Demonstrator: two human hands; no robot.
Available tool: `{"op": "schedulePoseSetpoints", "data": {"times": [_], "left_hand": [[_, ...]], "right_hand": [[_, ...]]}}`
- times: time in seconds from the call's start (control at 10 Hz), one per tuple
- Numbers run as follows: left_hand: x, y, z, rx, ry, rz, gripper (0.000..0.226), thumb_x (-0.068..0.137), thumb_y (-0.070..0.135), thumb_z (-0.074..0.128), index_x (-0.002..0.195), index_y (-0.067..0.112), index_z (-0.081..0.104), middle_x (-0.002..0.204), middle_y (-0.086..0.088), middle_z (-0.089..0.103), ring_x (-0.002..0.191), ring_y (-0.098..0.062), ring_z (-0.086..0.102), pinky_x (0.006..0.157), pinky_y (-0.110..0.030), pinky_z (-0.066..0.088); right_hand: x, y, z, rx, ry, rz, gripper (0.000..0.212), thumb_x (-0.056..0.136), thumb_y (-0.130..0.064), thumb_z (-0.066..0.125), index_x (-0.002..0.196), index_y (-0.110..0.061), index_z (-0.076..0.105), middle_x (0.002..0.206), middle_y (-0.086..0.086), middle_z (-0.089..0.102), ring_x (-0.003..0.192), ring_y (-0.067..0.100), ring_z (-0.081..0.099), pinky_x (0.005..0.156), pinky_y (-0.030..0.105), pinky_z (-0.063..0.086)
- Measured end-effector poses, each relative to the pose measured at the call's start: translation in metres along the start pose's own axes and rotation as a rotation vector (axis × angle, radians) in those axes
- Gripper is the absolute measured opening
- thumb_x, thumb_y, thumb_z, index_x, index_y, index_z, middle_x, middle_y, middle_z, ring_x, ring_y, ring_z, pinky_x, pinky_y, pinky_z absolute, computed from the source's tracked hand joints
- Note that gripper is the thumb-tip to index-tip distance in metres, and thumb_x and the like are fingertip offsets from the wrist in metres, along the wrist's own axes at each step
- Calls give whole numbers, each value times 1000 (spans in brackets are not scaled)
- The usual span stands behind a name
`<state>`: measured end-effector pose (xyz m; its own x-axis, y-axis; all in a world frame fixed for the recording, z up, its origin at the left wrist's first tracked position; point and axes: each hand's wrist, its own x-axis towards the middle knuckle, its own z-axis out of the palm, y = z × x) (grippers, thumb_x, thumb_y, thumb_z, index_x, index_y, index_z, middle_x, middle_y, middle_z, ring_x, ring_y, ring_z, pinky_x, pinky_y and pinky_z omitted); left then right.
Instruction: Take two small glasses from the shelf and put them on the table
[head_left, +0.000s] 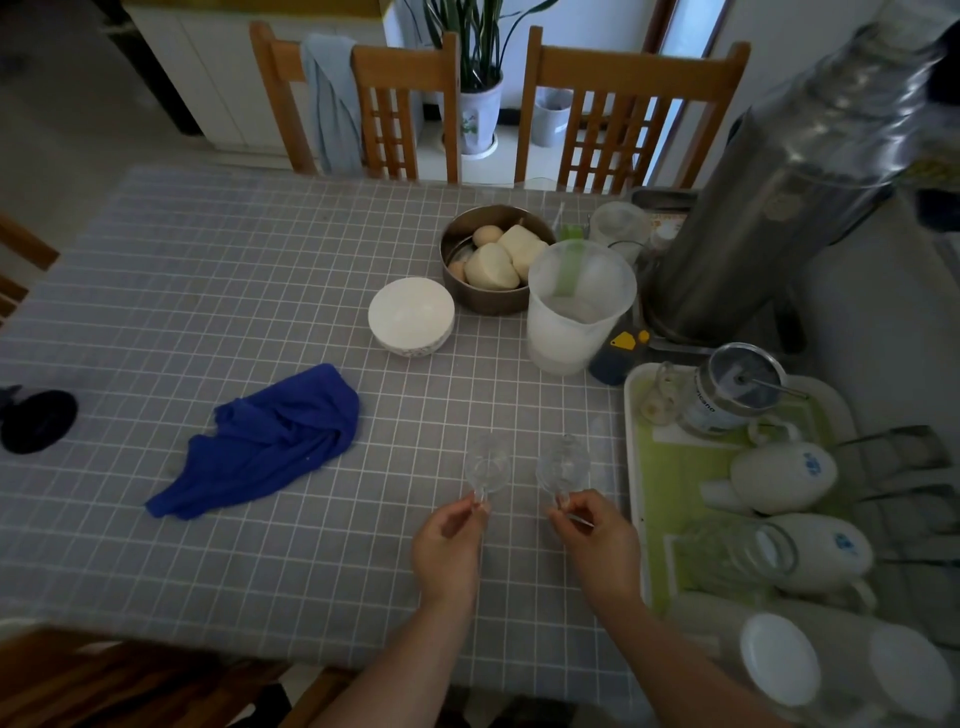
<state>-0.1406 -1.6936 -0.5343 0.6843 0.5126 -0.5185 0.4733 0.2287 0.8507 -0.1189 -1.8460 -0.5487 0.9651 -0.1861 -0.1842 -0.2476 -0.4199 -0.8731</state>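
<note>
Two small clear stemmed glasses are held side by side over the grey checked table (218, 291). My left hand (449, 551) pinches the stem of the left glass (487, 464). My right hand (597, 540) pinches the stem of the right glass (562, 465). Both glasses tilt away from me, bowls forward. Whether their bowls touch the tablecloth I cannot tell. The shelf is not in view.
A blue cloth (270, 441) lies to the left. Behind the glasses stand a white bowl (411, 316), a metal pot of food (493, 260) and a plastic jug (576, 306). A green tray (670, 467) with a teapot, cups and a tin fills the right side. Two chairs stand beyond.
</note>
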Motion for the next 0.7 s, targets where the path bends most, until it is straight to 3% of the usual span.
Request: {"op": "schedulePoseSetpoints", "data": {"times": [0.2,0.4,0.5,0.6,0.7], "left_hand": [[1,1,-1,37,-7,11,15,76,18,75,78,32,70,80,14,71,76,2,65,65,-16,47],[4,1,-3,84,-35,38,14,76,15,74,87,23,71,85,9,71,80,-3,65,66,-15,45],[9,5,-6,110,-101,32,15,76,12,74,86,22,68,87,4,71,84,-9,66,68,-17,46],[16,12,-8,179,-192,7,28,75,8,74,99,18,64,102,-2,68,94,-15,63,81,-25,49],[17,23,-17,271,-268,8,50,74,11,76,118,17,54,119,0,56,113,-19,53,94,-32,43]], "right_hand": [[-3,-2,1,-18,1,16,27,75,-10,76,65,-28,59,71,-6,69,69,2,64,65,22,51],[-2,-2,1,-11,-3,27,28,75,-11,76,65,-31,59,67,-7,68,66,0,63,59,7,45],[-1,-3,0,-11,-25,36,27,75,-11,77,66,-30,60,68,-6,68,65,2,62,59,7,45],[2,-9,-1,-28,-43,72,22,75,-16,78,78,-28,60,78,-7,68,74,9,64,65,16,46],[0,-16,-7,-52,-40,169,53,70,-23,83,113,-12,55,110,3,63,100,20,60,87,34,49]]}}
